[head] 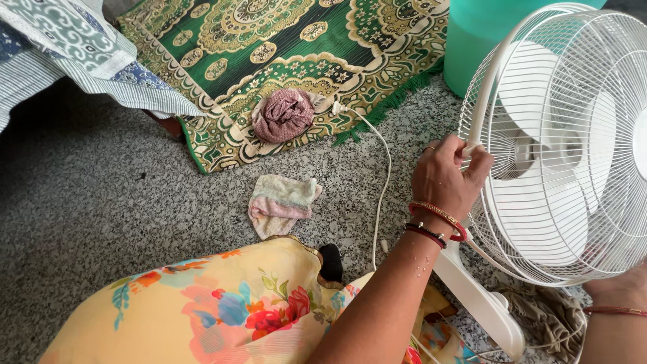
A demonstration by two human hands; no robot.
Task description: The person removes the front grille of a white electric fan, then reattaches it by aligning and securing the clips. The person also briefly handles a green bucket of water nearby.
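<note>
A white table fan (573, 145) with a wire guard stands at the right, tilted toward me. My left hand (446, 180) grips the guard's left rim, fingers curled over the wire, with red and dark bangles on the wrist. My right hand (619, 288) rests at the guard's lower right edge; only its wrist and the back of the hand show, and the fingers are hidden. The fan's white base (482, 303) lies on the floor by my knee. My lap is covered with yellow flowered cloth (222, 307).
A white cable (384, 189) runs from the green patterned rug (269, 47) across the speckled stone floor. A crumpled pink cloth (283, 116) lies on the rug, a folded pale cloth (282, 203) on the floor. A teal bin (478, 40) stands behind the fan; a brownish rag (549, 313) lies under it.
</note>
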